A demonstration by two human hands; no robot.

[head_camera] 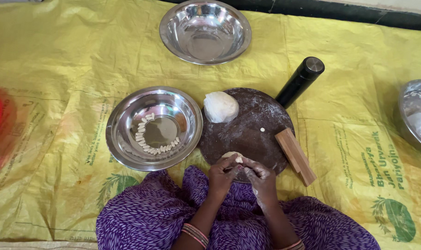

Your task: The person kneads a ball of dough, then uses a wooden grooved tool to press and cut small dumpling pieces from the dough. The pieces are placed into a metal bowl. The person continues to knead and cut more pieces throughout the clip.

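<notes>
My left hand (222,175) and my right hand (260,178) meet at the near edge of a round dark wooden board (252,134). Together they pinch a small lump of pale dough (232,156). A large ball of white dough (220,107) rests on the board's far left side. One tiny dough piece (262,129) lies near the board's middle. To the left sits a steel bowl (122,139) holding several small shaped dough pieces (148,147) in a curved row.
An empty steel bowl (205,30) stands at the back. A black cylindrical bottle (300,82) and a wooden block (295,155) lie by the board's right side. Another steel bowl (418,113) sits at the right edge. Yellow printed sheeting (57,69) covers the floor.
</notes>
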